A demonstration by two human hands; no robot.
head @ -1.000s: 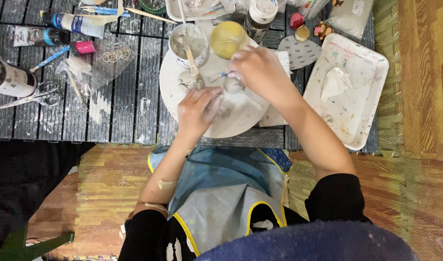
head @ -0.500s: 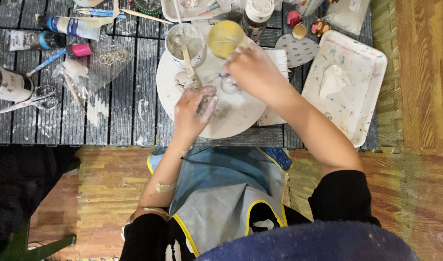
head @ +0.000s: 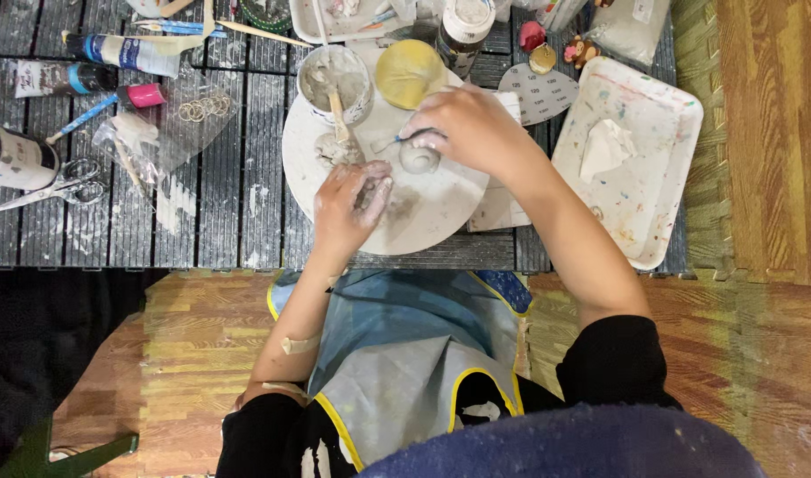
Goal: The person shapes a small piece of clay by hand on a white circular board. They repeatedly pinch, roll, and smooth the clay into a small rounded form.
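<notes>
A round white board (head: 441, 208) lies on the dark slatted table. My right hand (head: 463, 124) grips a thin tool with a blue tip (head: 392, 142) and rests over a small grey clay piece (head: 418, 159) on the board. My left hand (head: 352, 199), smeared with clay, lies flat on the board just left of that piece, fingers loosely apart and holding nothing. A grey cup (head: 334, 80) with a wooden stick in it and a yellow bowl (head: 410, 71) stand at the board's far edge.
A white paint-stained tray (head: 662, 124) with a crumpled tissue sits to the right. Paint tubes (head: 122, 53), scissors (head: 60, 186), a plastic bag with rings (head: 197, 111) and a jar (head: 465, 22) are on the table. A blue and grey apron (head: 405, 345) covers my lap.
The view has shifted slightly. My right hand has stayed over the clay piece with the tool, and my left hand has slid a little nearer to me on the board.
</notes>
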